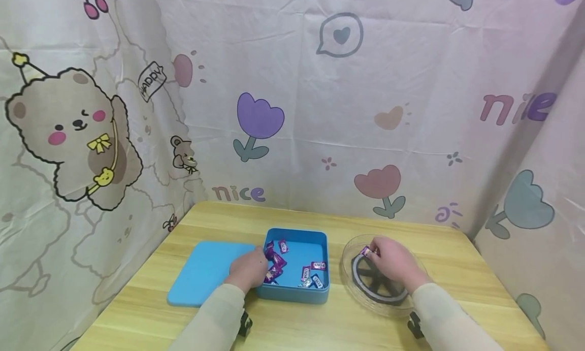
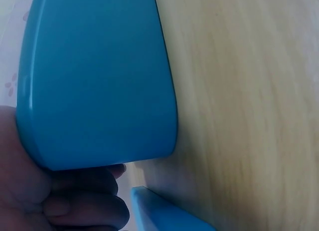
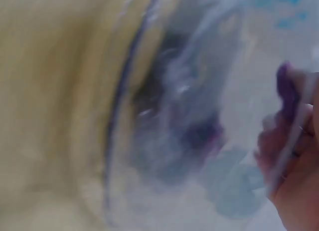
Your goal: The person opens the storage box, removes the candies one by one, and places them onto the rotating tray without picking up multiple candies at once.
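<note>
My left hand [image 1: 249,267] grips the left wall of a blue box [image 1: 296,293]. In the left wrist view its curled fingers [image 2: 89,211] lie along the box's outer side. Several purple-wrapped candies [image 1: 276,262] lie at the box's left, and red and blue wrapped candies [image 1: 306,274] at its right. Between thumb and fingertips, my right hand [image 1: 395,259] pinches a purple candy [image 1: 365,251], over the far part of a round clear container [image 1: 347,285]. The right wrist view is blurred, with the purple candy [image 3: 286,91] at the fingertips.
A flat blue lid [image 1: 201,272] lies on the wooden table [image 1: 315,325] left of the box, partly behind my left hand. Inside the clear container is a dark, spoked wheel-like base with a pale ring [image 1: 358,282]. A printed curtain [image 1: 301,112] hangs around the table's back and sides.
</note>
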Motion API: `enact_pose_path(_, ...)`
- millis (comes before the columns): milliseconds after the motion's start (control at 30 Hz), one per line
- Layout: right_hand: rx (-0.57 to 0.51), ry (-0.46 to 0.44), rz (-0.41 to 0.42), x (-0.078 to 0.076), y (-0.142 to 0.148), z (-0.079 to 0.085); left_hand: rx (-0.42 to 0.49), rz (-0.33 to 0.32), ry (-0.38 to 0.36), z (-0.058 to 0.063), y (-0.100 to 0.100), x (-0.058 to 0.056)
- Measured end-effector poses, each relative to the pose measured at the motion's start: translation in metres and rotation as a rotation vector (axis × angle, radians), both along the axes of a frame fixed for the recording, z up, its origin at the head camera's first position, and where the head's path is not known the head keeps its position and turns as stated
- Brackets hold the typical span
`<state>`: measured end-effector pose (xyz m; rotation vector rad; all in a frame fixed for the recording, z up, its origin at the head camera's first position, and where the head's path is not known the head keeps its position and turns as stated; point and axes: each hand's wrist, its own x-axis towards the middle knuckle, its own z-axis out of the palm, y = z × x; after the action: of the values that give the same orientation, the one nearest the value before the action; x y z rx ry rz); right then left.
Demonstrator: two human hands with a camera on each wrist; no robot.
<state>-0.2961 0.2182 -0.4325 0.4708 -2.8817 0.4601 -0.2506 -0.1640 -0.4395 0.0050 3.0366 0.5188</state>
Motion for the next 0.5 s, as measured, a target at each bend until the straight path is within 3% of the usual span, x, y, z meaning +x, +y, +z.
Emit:
enact_pose_path(167, 0.049, -0.079, -0.041, 0.003, 0.006, -0.007, 0.003, 0.005, 0.002, -0.002, -0.002, 0.0)
enact_pose_path(500, 0.058, -0.089, -0.062, 0.009, 0.013, -0.015, 0.022, 0.011, -0.004, -0.003, 0.0, -0.002)
